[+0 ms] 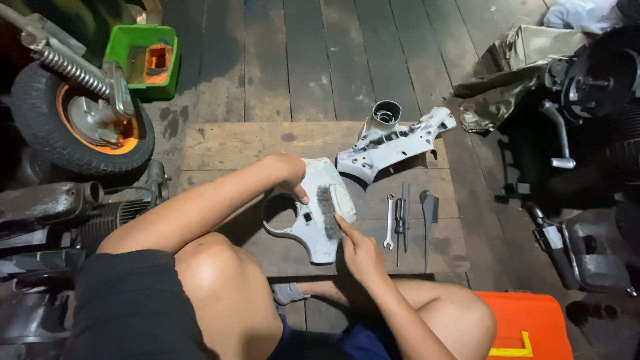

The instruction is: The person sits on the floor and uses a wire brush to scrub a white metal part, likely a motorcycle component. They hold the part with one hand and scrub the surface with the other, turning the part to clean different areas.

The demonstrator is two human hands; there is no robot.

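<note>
Grey-white metal cover (313, 223) is gripped at its top edge by the left hand (291, 175) — right hand (358, 250) is pressed, fingers extended, against its side — spanner (389, 221) lies nearby.

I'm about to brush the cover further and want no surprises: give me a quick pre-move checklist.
1. Left hand steadying cover at its top edge: ok.
2. Right hand at the brush, which lies on the cover: ok.
3. Cover resting flat on the board: ok.
4. Wrench and screwdriver lying apart from the cover: ok.
5. Second housing apart from the cover: ok.
6. How firmly the fingers hold the brush: cannot tell.
</note>
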